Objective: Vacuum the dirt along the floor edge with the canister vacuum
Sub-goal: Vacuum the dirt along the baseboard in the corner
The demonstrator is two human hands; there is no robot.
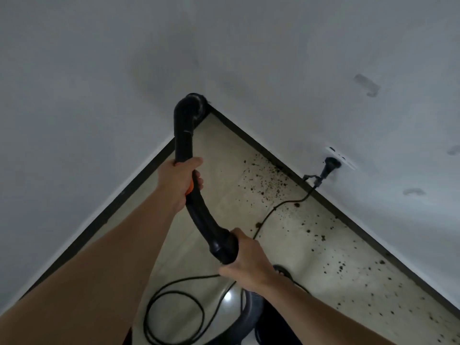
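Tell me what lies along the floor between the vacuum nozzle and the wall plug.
Head view: bare tile beside the nozzle, then dark dirt specks scattered against the baseboard, reaching as far as the plug.

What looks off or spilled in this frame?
Dark dirt is scattered over the pale floor along the right baseboard, and the black power cord trails straight through it. The nozzle sits in the corner, away from that dirt. Grey scuffs mark the wall.

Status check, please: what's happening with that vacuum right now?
Left hand grips the wand high, right hand low. Nozzle sits in the corner. Dirt scattered along the right baseboard; power cord lies across it.
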